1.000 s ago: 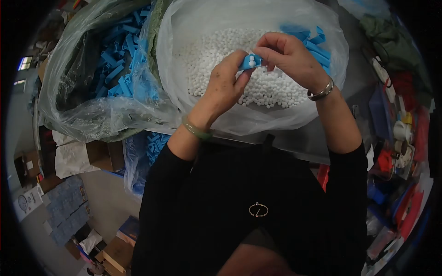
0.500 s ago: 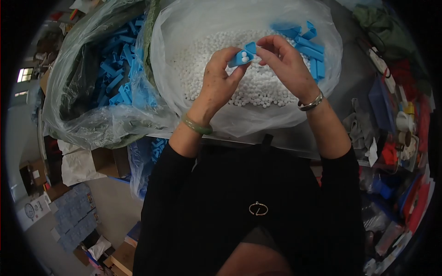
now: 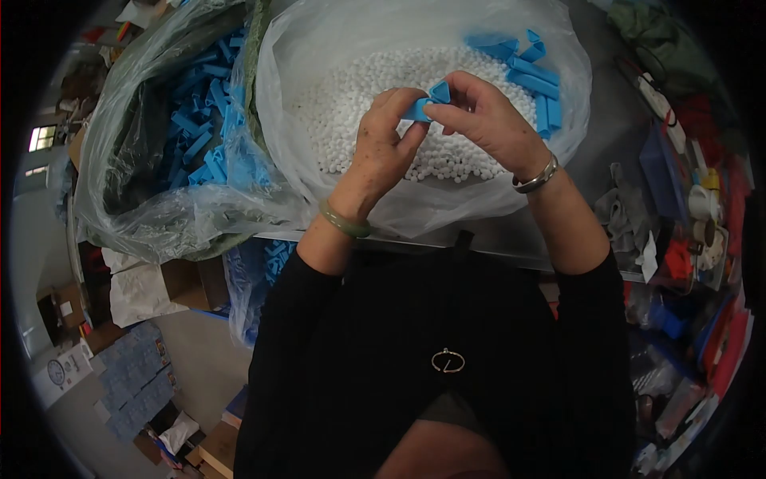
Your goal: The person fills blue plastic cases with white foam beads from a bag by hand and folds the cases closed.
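Note:
A small blue triangular plastic tube (image 3: 416, 110) is gripped between the thumb and fingers of my left hand (image 3: 383, 140). Its triangular end flap (image 3: 439, 91) stands up at the right end. My right hand (image 3: 493, 120) is closed at that end, the thumb pressing on the tube's mouth and the forefinger by the flap. That thumb hides what lies in the mouth. Below both hands, small white balls (image 3: 455, 160) lie heaped in a clear plastic bag (image 3: 299, 48). Several blue tubes (image 3: 532, 80) rest on the right side of the heap.
To the left, a second plastic bag (image 3: 120, 184) inside a green sack holds many blue tubes (image 3: 191, 120). Grey cloth (image 3: 622, 211) and assorted items crowd the table's right side. A cardboard box (image 3: 191, 283) stands below the left bag.
My right thumb has come down onto the tube's mouth, where two white balls showed before. Both hands have shifted slightly, and the tube is turned a little.

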The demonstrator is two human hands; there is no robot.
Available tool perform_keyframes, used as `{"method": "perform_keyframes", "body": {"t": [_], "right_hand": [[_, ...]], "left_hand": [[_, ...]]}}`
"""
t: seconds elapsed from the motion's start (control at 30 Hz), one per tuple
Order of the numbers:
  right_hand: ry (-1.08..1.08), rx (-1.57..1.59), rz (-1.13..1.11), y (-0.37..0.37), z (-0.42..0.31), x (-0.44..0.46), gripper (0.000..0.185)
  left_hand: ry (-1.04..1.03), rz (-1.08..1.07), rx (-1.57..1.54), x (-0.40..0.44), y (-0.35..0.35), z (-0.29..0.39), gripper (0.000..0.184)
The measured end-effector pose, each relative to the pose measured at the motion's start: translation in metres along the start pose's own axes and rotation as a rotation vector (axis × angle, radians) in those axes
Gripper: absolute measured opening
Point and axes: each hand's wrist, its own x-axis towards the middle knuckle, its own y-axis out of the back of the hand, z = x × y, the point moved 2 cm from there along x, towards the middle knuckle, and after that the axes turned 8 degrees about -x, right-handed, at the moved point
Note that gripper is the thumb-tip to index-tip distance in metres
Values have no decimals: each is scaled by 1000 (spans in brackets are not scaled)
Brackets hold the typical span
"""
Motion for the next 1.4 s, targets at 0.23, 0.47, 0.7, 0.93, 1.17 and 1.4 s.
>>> {"method": "perform_keyframes", "body": {"t": [0.23,0.47,0.7,0.93,1.17,1.4], "right_hand": [[-13,87,-70,-3,-6,-3,24],[-22,88,-76,2,-12,-4,22],[80,82,27,-5,-8,-4,21],[194,113,152,-4,-3,-6,25],[215,32,179,-7,-10,-13,26],[697,-710,383,-37,-33,-37,36]], "left_hand": [[91,-18,-202,-4,-3,-4,28],[127,-23,-259,-2,-2,-7,25],[115,17,-359,-1,-1,-7,22],[122,-36,-280,-2,0,0,17],[186,-88,-302,-8,-6,-1,14],[124,-22,-349,-14,1,3,17]]}}
